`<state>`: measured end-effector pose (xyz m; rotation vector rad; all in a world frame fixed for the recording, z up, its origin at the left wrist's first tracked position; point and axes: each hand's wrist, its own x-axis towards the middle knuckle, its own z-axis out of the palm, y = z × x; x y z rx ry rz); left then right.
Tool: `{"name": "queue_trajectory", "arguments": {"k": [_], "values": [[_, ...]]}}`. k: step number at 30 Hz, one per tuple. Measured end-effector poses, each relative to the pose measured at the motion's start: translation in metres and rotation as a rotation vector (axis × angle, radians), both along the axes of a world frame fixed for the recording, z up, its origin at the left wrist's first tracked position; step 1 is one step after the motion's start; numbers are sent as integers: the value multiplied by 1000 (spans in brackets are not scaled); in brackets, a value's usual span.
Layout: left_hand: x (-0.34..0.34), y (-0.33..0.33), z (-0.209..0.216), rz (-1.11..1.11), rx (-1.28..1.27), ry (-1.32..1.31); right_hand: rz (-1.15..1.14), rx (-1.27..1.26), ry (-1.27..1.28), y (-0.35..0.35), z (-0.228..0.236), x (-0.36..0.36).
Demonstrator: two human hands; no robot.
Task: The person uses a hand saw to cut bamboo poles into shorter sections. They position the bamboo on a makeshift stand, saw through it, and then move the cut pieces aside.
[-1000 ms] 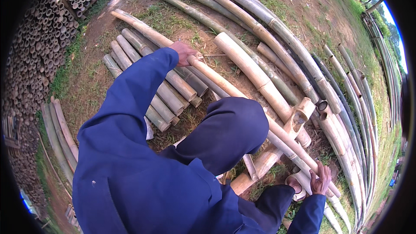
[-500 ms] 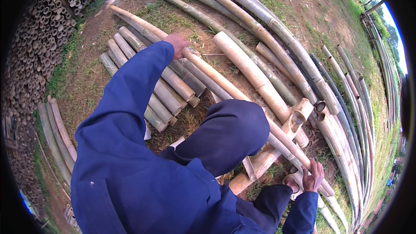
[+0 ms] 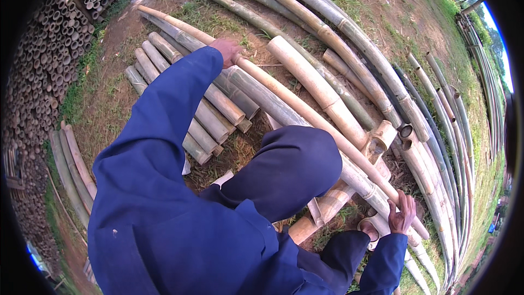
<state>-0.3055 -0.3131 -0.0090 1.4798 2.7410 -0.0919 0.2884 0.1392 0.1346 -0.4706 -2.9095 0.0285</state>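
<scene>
A long tan bamboo pole [image 3: 292,102] runs diagonally from far left to near right in front of me. My left hand [image 3: 226,53] is closed round it toward its far end. Near its other end, my right hand [image 3: 403,213] grips it with fingers bent over the top. Right alongside, on my side, lies a thicker grey-green bamboo pole [image 3: 261,95]. Both poles pass over a tan bamboo crosspiece [image 3: 327,213], which has a notched, hollowed end piece [image 3: 380,137] beyond them. My knee [image 3: 300,155] covers part of the grey-green pole.
Cut bamboo lengths [image 3: 204,117] lie in a row at left. A thick pale bamboo tube [image 3: 316,90] rests just beyond the poles, with long bamboo poles [image 3: 349,27] behind it and more at right. A tall bamboo stack [image 3: 49,49] stands far left.
The tan pole has shifted away from me and to the right, baring more of the grey-green pole. Both hands have moved with it, the right hand more.
</scene>
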Motion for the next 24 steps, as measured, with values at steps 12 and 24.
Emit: {"name": "queue_trajectory", "arguments": {"k": [12, 24], "values": [[35, 28, -1, -56, -41, -190, -120, -165, -51, 26, -51, -7], [197, 230, -17, -693, -33, -426, -267, -330, 17, 42, -119, 15]]}}
